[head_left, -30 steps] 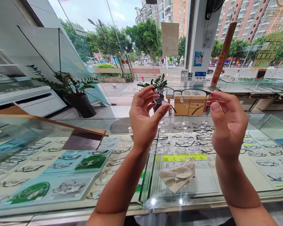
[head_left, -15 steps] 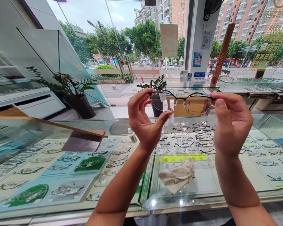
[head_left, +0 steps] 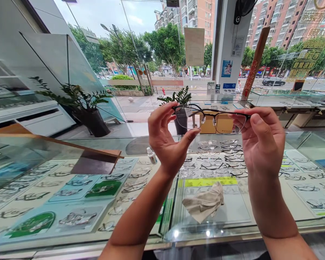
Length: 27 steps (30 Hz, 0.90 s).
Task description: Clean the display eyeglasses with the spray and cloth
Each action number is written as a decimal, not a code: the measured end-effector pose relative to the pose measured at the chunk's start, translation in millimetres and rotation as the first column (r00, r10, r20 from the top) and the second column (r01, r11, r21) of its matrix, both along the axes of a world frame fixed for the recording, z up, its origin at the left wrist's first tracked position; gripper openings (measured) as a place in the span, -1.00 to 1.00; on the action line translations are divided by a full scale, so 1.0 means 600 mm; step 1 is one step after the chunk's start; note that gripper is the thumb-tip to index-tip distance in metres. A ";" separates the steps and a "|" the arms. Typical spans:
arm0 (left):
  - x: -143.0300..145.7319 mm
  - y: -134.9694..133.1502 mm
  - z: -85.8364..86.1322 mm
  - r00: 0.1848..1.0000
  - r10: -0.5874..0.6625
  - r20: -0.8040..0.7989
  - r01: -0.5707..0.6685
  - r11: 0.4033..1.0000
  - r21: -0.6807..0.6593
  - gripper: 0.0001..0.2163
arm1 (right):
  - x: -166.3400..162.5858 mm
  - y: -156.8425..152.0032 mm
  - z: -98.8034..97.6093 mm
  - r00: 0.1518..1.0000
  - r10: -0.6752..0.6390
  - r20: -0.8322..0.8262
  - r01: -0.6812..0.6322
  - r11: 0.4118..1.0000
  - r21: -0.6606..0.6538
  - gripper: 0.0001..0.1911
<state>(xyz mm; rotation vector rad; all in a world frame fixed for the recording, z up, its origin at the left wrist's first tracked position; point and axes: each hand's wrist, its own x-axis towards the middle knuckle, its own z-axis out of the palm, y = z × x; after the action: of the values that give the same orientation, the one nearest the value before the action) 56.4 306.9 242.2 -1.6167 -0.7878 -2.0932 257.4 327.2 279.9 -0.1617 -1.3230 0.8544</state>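
Observation:
A pair of eyeglasses (head_left: 210,115) with a dark upper rim and clear lenses is held up in front of me, above the glass counter. My left hand (head_left: 168,139) pinches its left end near the hinge, the thumb reaching under the left lens. At the other end, my right hand (head_left: 264,142) grips the frame between thumb and fingers, some of them showing behind the right lens. On the counter below lies a crumpled beige cloth (head_left: 204,202), touched by neither hand.
The glass display counter (head_left: 176,231) holds rows of spectacles under its top. A small white bottle (head_left: 152,156) stands left of my wrist. A brown board (head_left: 96,161) juts in from the left. Potted plants (head_left: 90,119) stand beyond the counter.
The eyeglasses have tilted, their right end slightly lower. My right hand has turned and shifted a little left, and its fingers now show behind the right lens.

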 end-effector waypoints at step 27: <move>0.012 -0.017 0.016 0.966 -0.241 0.096 0.251 0.962 -0.110 -0.37 | 0.005 0.024 -0.007 0.992 -0.121 0.037 0.119 0.992 0.042 -0.84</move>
<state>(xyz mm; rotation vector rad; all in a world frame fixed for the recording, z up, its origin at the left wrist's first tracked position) 63.5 296.8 251.9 -1.7827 -0.7887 -2.3378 260.2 341.8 275.8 -0.2258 -1.3518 0.7260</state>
